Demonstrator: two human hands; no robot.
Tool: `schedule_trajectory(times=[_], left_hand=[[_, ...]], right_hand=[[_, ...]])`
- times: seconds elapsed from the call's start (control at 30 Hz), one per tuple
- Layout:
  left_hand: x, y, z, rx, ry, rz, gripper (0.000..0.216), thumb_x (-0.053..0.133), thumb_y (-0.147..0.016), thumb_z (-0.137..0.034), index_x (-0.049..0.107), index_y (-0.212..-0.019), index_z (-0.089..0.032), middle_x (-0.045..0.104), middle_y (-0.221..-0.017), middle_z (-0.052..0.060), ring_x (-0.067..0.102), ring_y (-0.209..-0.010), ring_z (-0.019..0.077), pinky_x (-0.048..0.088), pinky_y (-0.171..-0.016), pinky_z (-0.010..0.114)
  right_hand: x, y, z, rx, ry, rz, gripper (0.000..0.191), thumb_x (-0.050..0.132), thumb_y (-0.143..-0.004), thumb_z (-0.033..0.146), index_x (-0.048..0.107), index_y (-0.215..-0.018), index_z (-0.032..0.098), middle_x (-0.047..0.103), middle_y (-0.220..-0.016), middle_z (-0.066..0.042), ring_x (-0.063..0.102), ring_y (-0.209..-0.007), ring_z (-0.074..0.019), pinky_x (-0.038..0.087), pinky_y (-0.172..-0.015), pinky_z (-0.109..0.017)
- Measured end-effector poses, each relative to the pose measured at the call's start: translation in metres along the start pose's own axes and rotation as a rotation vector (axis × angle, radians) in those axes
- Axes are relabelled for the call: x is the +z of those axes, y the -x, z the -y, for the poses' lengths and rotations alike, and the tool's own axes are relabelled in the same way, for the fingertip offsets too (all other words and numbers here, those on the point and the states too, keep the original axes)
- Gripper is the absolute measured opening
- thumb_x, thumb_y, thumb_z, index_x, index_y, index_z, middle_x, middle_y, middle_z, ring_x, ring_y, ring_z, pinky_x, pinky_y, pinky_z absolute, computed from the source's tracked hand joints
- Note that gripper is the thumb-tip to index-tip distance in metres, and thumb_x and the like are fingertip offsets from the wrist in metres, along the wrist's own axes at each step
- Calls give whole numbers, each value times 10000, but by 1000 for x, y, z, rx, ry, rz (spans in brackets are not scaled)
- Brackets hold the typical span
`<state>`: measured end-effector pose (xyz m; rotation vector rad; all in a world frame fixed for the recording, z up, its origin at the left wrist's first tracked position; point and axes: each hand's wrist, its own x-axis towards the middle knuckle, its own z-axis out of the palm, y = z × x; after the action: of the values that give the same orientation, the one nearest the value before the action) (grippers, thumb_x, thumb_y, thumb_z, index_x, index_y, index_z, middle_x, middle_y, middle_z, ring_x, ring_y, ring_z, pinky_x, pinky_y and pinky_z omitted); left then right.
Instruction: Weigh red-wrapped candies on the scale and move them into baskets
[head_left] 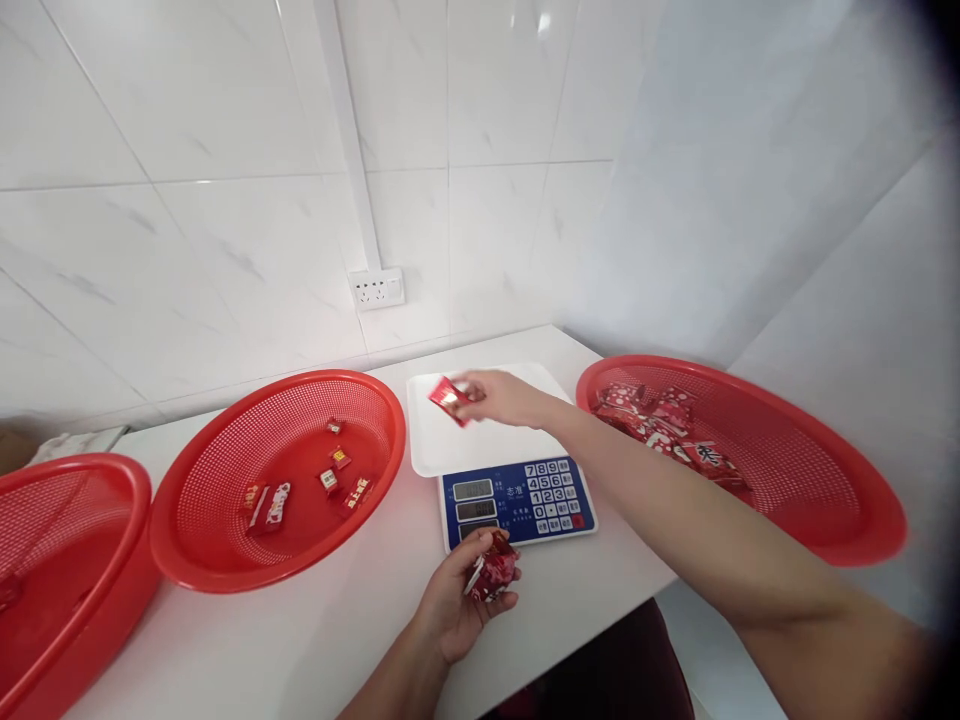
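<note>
My right hand (pixel 501 396) reaches over the white pan of a blue-faced digital scale (pixel 517 495) and pinches a small red wrapped candy (pixel 448 398) just above the pan. My left hand (pixel 459 597) is near the table's front edge, below the scale's keypad, closed around a bunch of red wrapped candies (pixel 495 568). A red mesh basket (pixel 817 500) at the right holds a pile of red candy packets. Another red basket (pixel 225 480) left of the scale holds several small candies.
A third red basket (pixel 52 570) sits at the far left edge, partly cut off. White tiled walls meet in a corner behind the white table (pixel 360 620), with a power socket (pixel 377 290) on the wall. A dark red seat shows below the table's front edge.
</note>
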<state>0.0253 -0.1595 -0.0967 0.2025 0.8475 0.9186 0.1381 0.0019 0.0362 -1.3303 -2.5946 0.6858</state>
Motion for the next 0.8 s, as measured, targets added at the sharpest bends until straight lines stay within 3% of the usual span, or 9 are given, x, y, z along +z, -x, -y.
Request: schedule_trajectory(times=[0.07, 0.13, 0.2, 0.27, 0.37, 0.47, 0.57, 0.67, 0.8], left_hand=[[0, -1, -2, -13, 34, -19, 229, 615, -802, -266, 610, -976, -117, 692, -824, 77, 659, -642, 143, 533, -521, 224], [0, -1, -5, -30, 76, -30, 234, 597, -818, -263, 611, -983, -99, 696, -819, 88, 663, -631, 145, 535, -524, 225], [1, 0, -9, -46, 114, -31, 242, 572, -838, -271, 611, -988, -85, 699, -824, 95, 668, -636, 148, 538, -532, 225], [1, 1, -12, -53, 145, -22, 270, 547, -859, -302, 614, -990, -76, 700, -811, 98, 675, -653, 159, 543, -550, 230], [1, 3, -14, -44, 201, 30, 351, 481, -897, -381, 627, -960, -68, 699, -767, 92, 673, -648, 159, 556, -612, 253], [1, 5, -11, -74, 223, 132, 479, 405, -912, -464, 639, -945, -48, 704, -807, 111, 661, -640, 153, 560, -666, 286], [0, 5, -8, -121, 181, 229, 551, 373, -906, -514, 636, -998, -38, 702, -894, 133, 662, -703, 173, 561, -698, 333], [0, 7, -8, -137, 108, 285, 580, 346, -904, -536, 631, -1028, -46, 699, -902, 156, 670, -831, 237, 560, -686, 364], [-1, 9, -10, -121, 46, 295, 529, 348, -916, -491, 633, -1028, -58, 680, -972, 176, 665, -893, 265, 567, -626, 342]], right_hand=[[-1, 0, 15, -73, -233, -171, 531, 490, -866, 332, 363, -1370, 221, 529, -1299, -100, 586, -995, -150, 488, -768, -268], [3, 8, 22, -134, -422, -289, 628, 546, -834, 350, 314, -1401, 214, 512, -1314, -114, 579, -1005, -155, 485, -824, -307], [13, 25, 20, -175, -450, -222, 566, 585, -805, 333, 427, -1335, 215, 594, -1204, -88, 592, -952, -157, 475, -847, -334], [29, 49, 13, -194, -397, -28, 436, 589, -803, 336, 551, -1222, 221, 647, -1102, -56, 599, -919, -159, 470, -839, -332], [56, 85, 1, -205, -297, 167, 401, 615, -794, 358, 597, -1177, 238, 633, -1139, -55, 561, -1034, -194, 425, -908, -359], [80, 108, -5, -198, -219, 139, 434, 631, -791, 354, 581, -1205, 232, 569, -1225, -84, 475, -1145, -222, 359, -980, -390], [94, 116, -7, -149, -247, 62, 354, 597, -818, 331, 604, -1159, 235, 590, -1139, -83, 503, -1068, -207, 391, -935, -377], [96, 119, -8, -112, -331, -14, 200, 526, -851, 251, 666, -993, 228, 635, -976, -54, 550, -958, -180, 428, -864, -342], [91, 119, -11, -22, -465, -143, 175, 502, -833, 215, 676, -847, 216, 659, -850, -29, 597, -831, -156, 464, -775, -307]])
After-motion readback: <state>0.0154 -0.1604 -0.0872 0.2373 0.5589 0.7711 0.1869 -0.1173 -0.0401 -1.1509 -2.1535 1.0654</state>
